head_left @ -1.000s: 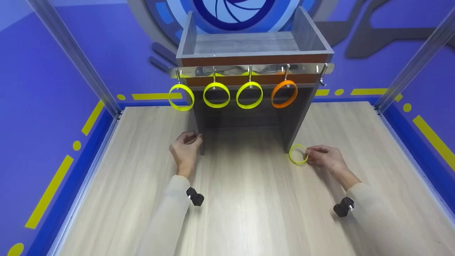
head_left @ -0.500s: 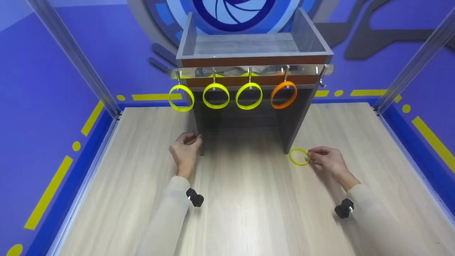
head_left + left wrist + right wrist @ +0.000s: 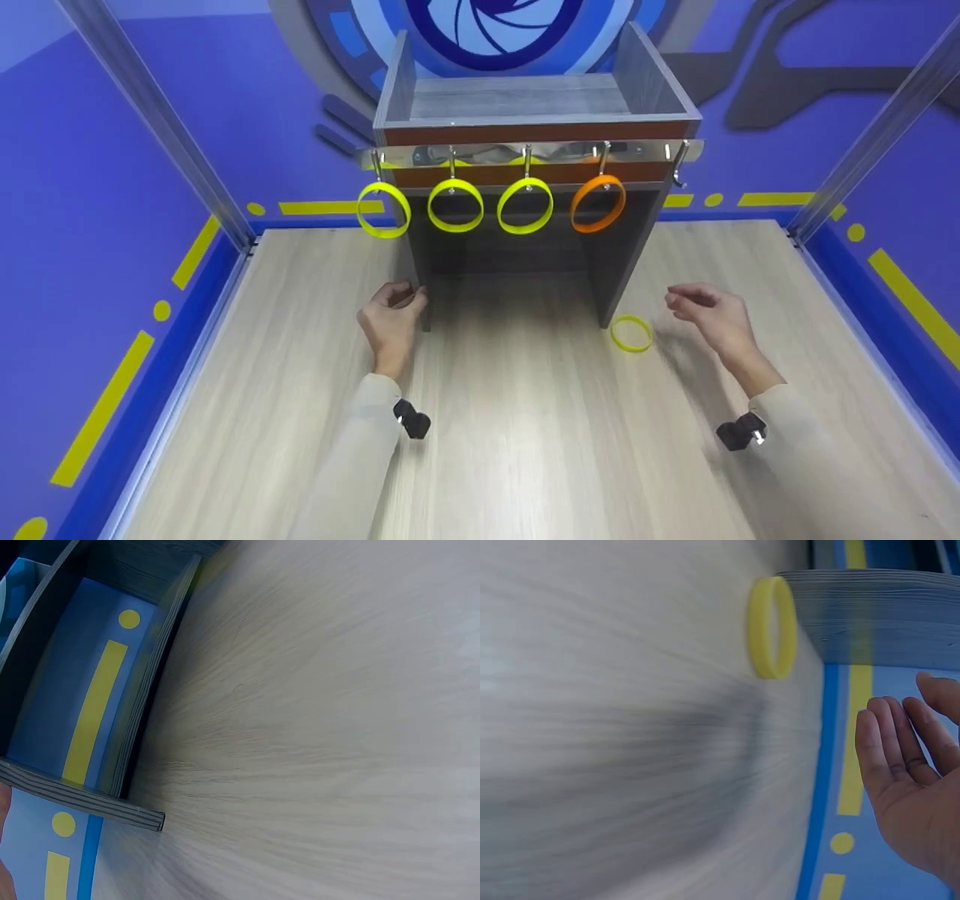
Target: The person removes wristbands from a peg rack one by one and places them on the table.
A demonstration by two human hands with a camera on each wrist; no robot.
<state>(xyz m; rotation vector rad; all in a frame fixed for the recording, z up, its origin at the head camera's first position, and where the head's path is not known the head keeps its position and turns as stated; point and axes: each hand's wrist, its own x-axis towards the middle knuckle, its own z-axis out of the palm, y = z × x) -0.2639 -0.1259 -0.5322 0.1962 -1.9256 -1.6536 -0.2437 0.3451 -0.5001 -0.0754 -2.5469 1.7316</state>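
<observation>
My right hand is raised off the wooden table, fingers bent and apart with nothing between them; the right wrist view gives its open palm. Left of it, a yellow ring lies flat on the table by the foot of the shelf's right side panel. My left hand stays low at the outer face of the left side panel, its loosely curled fingertips right at the panel. Only a sliver of that hand shows in the left wrist view, partly hidden behind the panel.
A metal hook rail runs across the front of the grey shelf. Several yellow rings and one orange ring hang from it, and the rightmost hook bears none. Blue printed walls enclose the table.
My right hand has let go of the yellow ring and moved up and to the right. The ring stays by the right panel. My left hand has kept its place.
</observation>
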